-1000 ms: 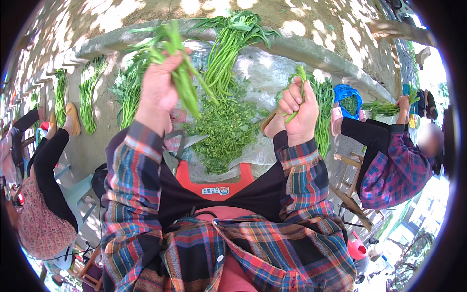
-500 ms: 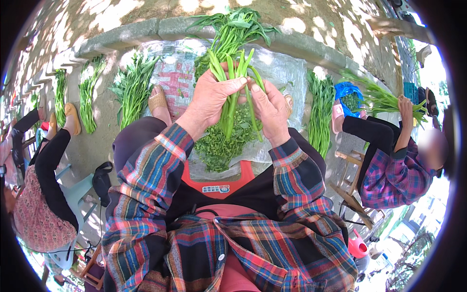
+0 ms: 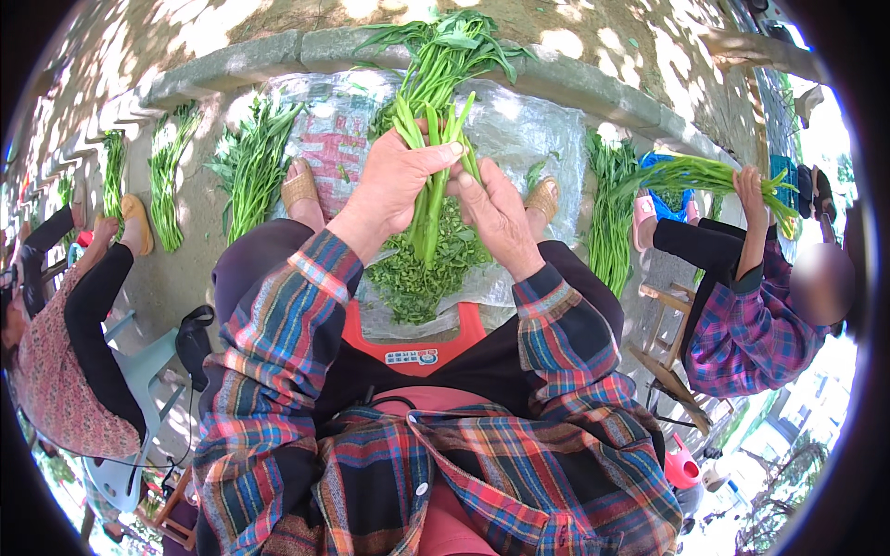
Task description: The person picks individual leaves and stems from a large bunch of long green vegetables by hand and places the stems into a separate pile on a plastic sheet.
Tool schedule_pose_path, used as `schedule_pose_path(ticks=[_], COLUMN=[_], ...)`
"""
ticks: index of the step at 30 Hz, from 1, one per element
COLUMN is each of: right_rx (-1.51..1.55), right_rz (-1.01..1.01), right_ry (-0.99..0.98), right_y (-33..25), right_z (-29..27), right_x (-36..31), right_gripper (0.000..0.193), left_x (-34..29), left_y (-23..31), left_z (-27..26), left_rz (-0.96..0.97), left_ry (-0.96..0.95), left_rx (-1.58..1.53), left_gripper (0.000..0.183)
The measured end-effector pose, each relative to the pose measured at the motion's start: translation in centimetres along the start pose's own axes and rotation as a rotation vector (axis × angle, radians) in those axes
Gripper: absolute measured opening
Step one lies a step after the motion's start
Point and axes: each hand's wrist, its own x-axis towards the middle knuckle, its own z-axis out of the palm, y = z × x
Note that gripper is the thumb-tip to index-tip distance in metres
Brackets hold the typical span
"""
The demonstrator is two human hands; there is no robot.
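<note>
My left hand (image 3: 382, 183) is closed around a small bunch of leafy green vegetable stems (image 3: 428, 232), with its thumb pressed across them. Bare stem ends point both up and down from the grip. Beside it, my right hand (image 3: 505, 221) has thumb and fingers pinched at a stem on the bunch's right edge; its fingertips are partly hidden. Below both hands lies a heap of loose green leaves (image 3: 417, 287) on a clear plastic sheet (image 3: 542, 120). A larger leafy bunch (image 3: 454, 56) rests beyond my hands, across the sheet and toward the kerb.
A stone kerb (image 3: 241, 67) runs along the far side. More vegetable bunches lie left (image 3: 255, 171) and right (image 3: 607, 218). A red plastic object (image 3: 413, 352) sits between my knees. At right, a co-worker's hand (image 3: 749, 193) holds stems near a blue bag (image 3: 663, 171); another person sits left.
The single stem that hung from my right hand no longer hangs there, and that hand has moved in against the bunch. The co-worker at right has swung their stems left and lower.
</note>
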Motion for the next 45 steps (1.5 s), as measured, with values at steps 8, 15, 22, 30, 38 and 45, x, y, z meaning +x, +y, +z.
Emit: schedule_pose_path(ticks=[8, 15, 22, 30, 38, 45], right_rx=[0.334, 0.813, 0.820, 0.358, -0.061, 0.025], right_rz=[0.042, -0.031, 0.016, 0.071, -0.101, -0.042], right_ry=[0.086, 0.375, 0.240, 0.114, 0.109, 0.102], right_y=[-1.0, -2.6, -2.6, -1.6, -0.8, -0.6], right_z=[-0.9, -5.3, -4.1, -0.5, -0.1, -0.1], right_x=[-0.1, -0.1, -0.3, -0.1, 0.0, 0.1], right_gripper=[0.021, 0.014, 0.010, 0.015, 0.024, 0.023], left_x=[0.1, 0.2, -0.2, -0.4, 0.2, 0.0], left_y=[1.2, 2.1, 1.8, 0.2, -1.0, -1.4], left_z=[-1.7, -2.6, -1.3, 0.4, -0.2, 0.1], left_rz=[-0.076, -0.022, -0.022, -0.005, 0.013, 0.037], left_ry=[-0.029, 0.054, -0.063, -0.056, -0.012, -0.015], left_rx=[-0.091, -0.294, -0.244, -0.204, -0.247, -0.242], left_gripper=[0.020, 0.015, 0.018, 0.021, 0.021, 0.025])
